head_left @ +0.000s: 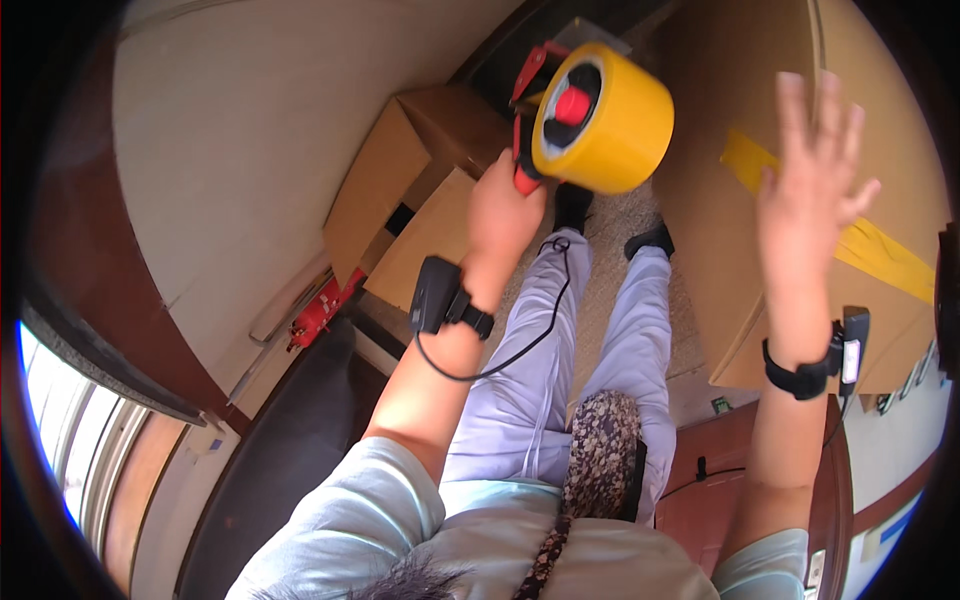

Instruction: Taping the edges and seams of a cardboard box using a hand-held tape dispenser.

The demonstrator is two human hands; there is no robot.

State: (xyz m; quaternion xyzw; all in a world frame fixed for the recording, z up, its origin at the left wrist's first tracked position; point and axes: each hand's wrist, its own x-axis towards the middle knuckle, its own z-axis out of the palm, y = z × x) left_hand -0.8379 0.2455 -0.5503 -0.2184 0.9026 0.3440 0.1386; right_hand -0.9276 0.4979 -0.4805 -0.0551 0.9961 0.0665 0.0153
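My left hand is closed round the red handle of a tape gun, held up in front of me. A thick roll of yellow tape sits on the tape gun's hub. My right hand holds nothing, its fingers spread over a large cardboard box on the right. Whether its palm touches the cardboard I cannot tell. Yellow tape runs across the box's face, partly hidden behind this hand. Both wrists carry black strapped devices.
Another cardboard box, with flaps raised, stands left of my legs. A red fire extinguisher is near the wall. Dark, smooth furniture lies at lower left, and a reddish-brown surface at lower right. A cable hangs from my left wrist.
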